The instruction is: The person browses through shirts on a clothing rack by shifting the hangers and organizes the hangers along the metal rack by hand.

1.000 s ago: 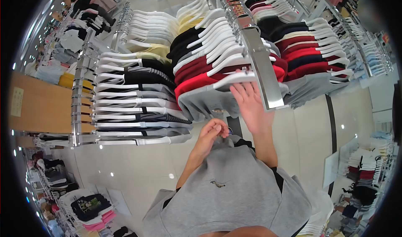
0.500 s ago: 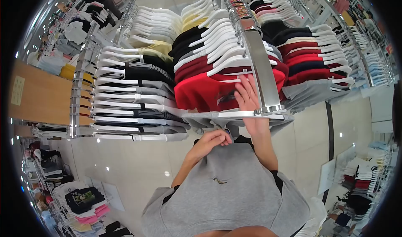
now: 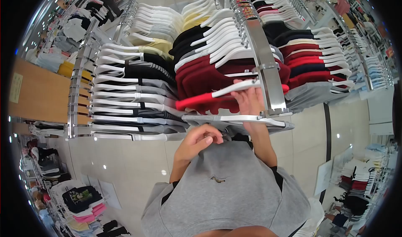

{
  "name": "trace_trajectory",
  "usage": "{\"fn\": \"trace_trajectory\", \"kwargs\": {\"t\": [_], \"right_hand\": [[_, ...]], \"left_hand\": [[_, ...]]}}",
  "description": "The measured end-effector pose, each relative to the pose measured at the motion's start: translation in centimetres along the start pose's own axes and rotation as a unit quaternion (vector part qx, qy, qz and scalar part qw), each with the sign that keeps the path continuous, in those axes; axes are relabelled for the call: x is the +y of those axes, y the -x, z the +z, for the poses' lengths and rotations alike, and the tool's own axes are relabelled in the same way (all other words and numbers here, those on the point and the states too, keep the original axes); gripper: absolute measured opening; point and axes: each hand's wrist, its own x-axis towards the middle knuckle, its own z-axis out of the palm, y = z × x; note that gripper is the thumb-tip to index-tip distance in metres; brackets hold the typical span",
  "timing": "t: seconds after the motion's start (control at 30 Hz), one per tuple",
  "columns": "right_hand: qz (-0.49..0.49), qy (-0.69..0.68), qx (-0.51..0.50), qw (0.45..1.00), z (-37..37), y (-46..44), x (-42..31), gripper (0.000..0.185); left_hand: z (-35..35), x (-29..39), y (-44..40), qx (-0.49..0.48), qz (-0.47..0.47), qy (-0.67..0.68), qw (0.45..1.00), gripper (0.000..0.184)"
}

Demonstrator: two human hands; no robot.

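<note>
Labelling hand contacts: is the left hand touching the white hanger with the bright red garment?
Apart. The head view shows the left hand lower in the picture than the white hanger, with a plain gap and the grey garment between.

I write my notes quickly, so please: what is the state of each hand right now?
Left hand: fingers curled; whether it holds anything cannot be told.
Right hand: open, at the white hanger of the red shirt.
</note>
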Motion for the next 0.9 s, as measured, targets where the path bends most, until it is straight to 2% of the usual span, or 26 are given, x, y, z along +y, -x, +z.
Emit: {"fn": "trace_trajectory", "kwargs": {"t": [0.2,0.5,0.6,0.67,0.77,0.9], "right_hand": [[0.008,0.007,-0.005,1.0,-0.4,2.3,-0.3,0.034],[-0.009,0.036,-0.001,0.999,-0.7,3.6,0.4,0.033],[-0.03,-0.024,-0.044,0.998,-1.1,3.5,0.7,0.032],[-0.014,0.014,-0.015,1.0,-0.4,3.5,0.2,0.03],[-0.016,0.013,0.019,1.0,-0.5,3.7,0.4,0.031],[-0.009,0.017,-0.018,1.0,-0.3,3.2,-0.1,0.031]], "left_hand": [[-0.5,0.3,0.4,-0.03,0.033,-0.031,0.999,0.024],[-0.7,1.0,0.0,-0.01,0.04,-0.047,0.998,0.023],[-1.2,1.8,-0.7,-0.01,0.06,-0.091,0.994,0.022],[-1.3,2.1,-1.1,0.018,0.091,-0.103,0.99,0.022],[-0.9,2.7,-1.6,0.051,0.079,-0.11,0.989,0.021],[-0.7,2.7,-2.0,0.053,0.083,-0.158,0.983,0.019]]}}
